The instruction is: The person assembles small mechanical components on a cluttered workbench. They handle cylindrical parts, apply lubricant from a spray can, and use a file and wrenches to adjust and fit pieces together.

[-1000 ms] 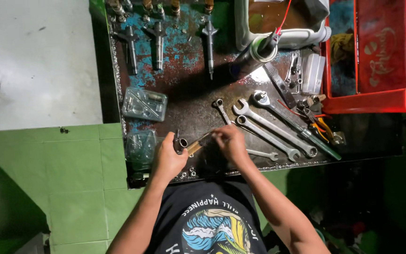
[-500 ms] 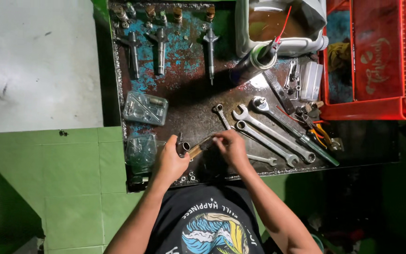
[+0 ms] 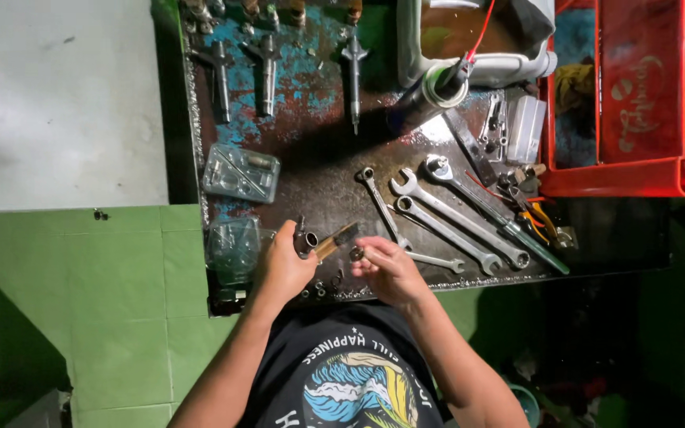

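Where hands [image 3: 334, 265] meet, small ring [image 3: 356, 254].

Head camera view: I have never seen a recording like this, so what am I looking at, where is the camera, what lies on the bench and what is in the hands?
There is no machine here. A person wears a camera on the head, so the single picture looks straight down at their own two bare hands over a worn metal workbench. The left hand holds a small metal part with a tube-like end and a brownish stem poking out toward the right. The right hand pinches a small ring-shaped piece at its fingertips, close to that part. On the bench lie several wrenches in a fan to the right, three long pointed metal parts standing in a row at the top, and a clear plastic tray at the left. A red crate sits at the upper right.
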